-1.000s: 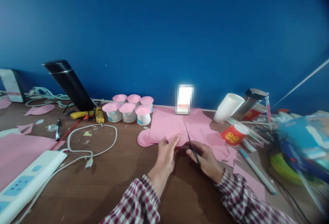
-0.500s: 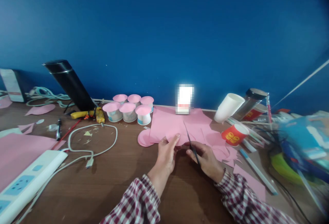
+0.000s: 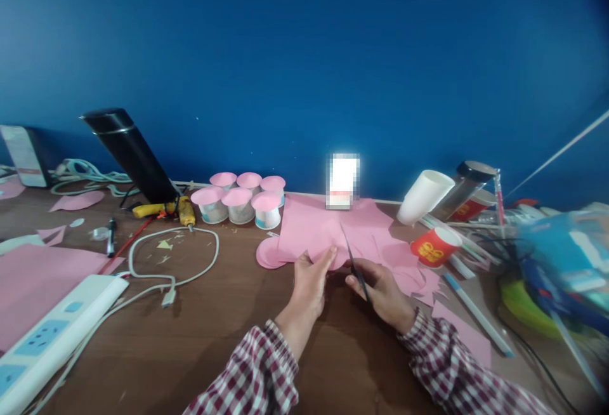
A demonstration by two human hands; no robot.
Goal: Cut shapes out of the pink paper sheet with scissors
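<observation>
My left hand (image 3: 309, 285) is closed on a small pink paper piece (image 3: 335, 237), thumb on top and fingers underneath. In my right hand (image 3: 378, 291) is a pair of dark scissors (image 3: 354, 266), gripped low, its thin blades pointing up and away beside the paper's right edge. I cannot tell whether the blades touch the paper. Behind both hands lies a larger pink paper sheet (image 3: 304, 218). Pink paper discs (image 3: 269, 254) stick out at that sheet's left side. Pink scraps (image 3: 425, 282) lie to the right of my right hand.
Several cups topped with pink paper (image 3: 237, 205) stand left of the sheet. A blurred bright phone-like object (image 3: 342, 181) leans on the blue wall. At right are a red paper cup (image 3: 435, 247) and white cups (image 3: 425, 198); at left, a power strip (image 3: 61, 332), cable and glue gun (image 3: 183, 210).
The small pink piece in my left hand now tilts up and shows more beside the scissors. Both hands stay in nearly the same place.
</observation>
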